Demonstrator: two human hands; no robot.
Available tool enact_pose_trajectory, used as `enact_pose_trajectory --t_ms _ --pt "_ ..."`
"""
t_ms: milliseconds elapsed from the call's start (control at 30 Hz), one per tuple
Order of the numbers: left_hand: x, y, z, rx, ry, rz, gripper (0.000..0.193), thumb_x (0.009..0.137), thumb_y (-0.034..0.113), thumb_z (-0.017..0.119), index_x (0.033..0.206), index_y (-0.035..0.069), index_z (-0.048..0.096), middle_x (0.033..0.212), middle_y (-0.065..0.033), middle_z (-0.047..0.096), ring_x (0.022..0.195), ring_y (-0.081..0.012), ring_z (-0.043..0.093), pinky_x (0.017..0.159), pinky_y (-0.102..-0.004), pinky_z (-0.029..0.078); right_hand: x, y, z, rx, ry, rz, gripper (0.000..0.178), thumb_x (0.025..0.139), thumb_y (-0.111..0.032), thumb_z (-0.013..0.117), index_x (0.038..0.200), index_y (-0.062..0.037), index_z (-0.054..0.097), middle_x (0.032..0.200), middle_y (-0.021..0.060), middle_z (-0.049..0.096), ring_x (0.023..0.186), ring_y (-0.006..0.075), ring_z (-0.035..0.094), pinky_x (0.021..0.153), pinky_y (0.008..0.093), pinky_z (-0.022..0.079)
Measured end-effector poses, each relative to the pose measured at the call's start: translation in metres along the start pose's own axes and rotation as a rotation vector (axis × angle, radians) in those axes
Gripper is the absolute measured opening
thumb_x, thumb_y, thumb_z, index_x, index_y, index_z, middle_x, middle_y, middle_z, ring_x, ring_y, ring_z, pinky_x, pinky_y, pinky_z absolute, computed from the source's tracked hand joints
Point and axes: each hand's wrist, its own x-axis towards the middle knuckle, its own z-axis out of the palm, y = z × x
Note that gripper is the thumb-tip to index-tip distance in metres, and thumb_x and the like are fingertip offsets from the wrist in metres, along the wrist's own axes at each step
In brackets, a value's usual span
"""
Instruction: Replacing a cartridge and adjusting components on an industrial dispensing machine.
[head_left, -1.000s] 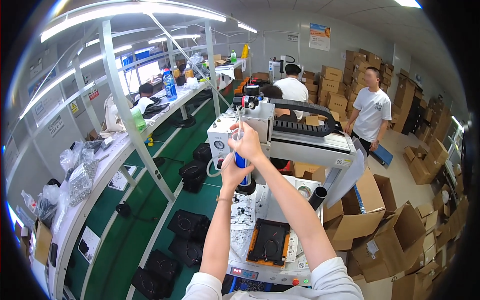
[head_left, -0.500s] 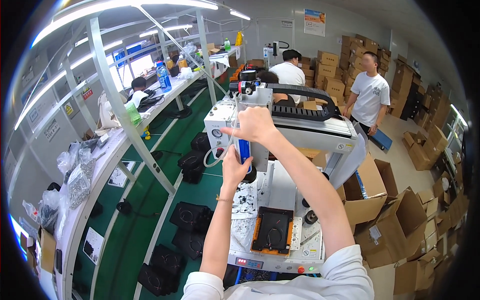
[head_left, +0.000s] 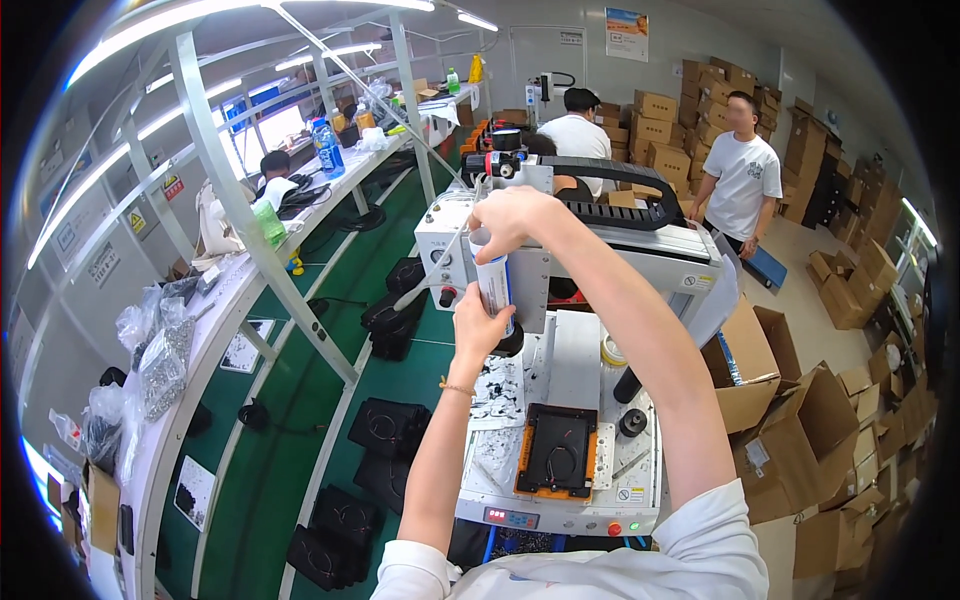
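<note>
White-and-blue tube point(head_left: 494, 280) sits slightly tilted by the machine point(head_left: 533, 285), left hand point(head_left: 479, 322) wrapping fingers round its lower half. Right hand point(head_left: 515, 216) curls at the top; cannot tell what it pinches. Likely best: steady below, hose point(head_left: 418, 291) clear.

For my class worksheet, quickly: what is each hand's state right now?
Left hand: closed around the blue-and-white tube.
Right hand: curled by the tube's upper end; grip cannot be told.
</note>
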Motion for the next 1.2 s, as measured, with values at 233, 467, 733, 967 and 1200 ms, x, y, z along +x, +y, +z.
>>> enact_pose_trajectory --t_ms 233,467,733,967,1200 --pt "-0.012 0.042 0.011 0.358 0.178 -0.168 0.051 0.065 0.033 0.081 0.093 0.001 0.052 0.085 -0.019 0.065 0.077 -0.0387 0.065 0.067 -0.0459 0.051 0.008 -0.013 0.011 -0.057 -0.009 0.27 0.057 0.072 -0.054 0.066 0.105 -0.0081 0.07 0.106 0.0127 0.069 0.096 0.0275 0.067 0.082 0.0386 0.053" --pt "0.006 -0.004 -0.001 0.028 0.018 0.056 0.059 0.06 0.04 0.083 0.091 0.001 0.053 0.084 -0.0184 0.066 0.078 -0.0368 0.066 0.069 -0.0436 0.051 0.007 0.009 0.02 0.138 0.067 -0.008 0.062 0.07 -0.055 0.069 0.111 -0.0088 0.067 0.104 0.013 0.069 0.099 0.0285 0.066 0.083 0.0393 0.053" --pt "0.003 0.039 0.007 0.362 0.098 -0.177 0.06 0.06 0.043 0.079 0.093 0.002 0.051 0.084 -0.0178 0.064 0.078 -0.0378 0.064 0.069 -0.0451 0.051 -0.02 -0.006 0.02 0.057 0.14 0.291 0.092 0.068 -0.087 0.044 0.089 -0.0014 0.071 0.085 0.0176 0.069 0.085 0.032 0.068 0.078 0.0435 0.053" --pt "0.006 0.023 0.023 0.399 0.226 -0.055 0.057 0.061 0.036 0.076 0.096 -0.001 0.053 0.093 -0.0208 0.062 0.087 -0.0367 0.061 0.073 -0.0443 0.05 -0.005 -0.002 0.034 0.029 0.213 0.299 0.069 0.072 -0.068 0.061 0.099 -0.006 0.071 0.093 0.0158 0.07 0.088 0.0292 0.068 0.078 0.0399 0.054" --pt "0.006 -0.006 0.008 -0.093 -0.015 0.081 0.054 0.06 0.027 0.081 0.096 -0.001 0.051 0.086 -0.0185 0.059 0.083 -0.0363 0.059 0.074 -0.0438 0.048 -0.002 0.033 0.04 0.199 0.144 -0.133 0.06 0.077 -0.057 0.06 0.117 -0.0119 0.063 0.101 0.0165 0.068 0.095 0.0322 0.066 0.085 0.0416 0.051"
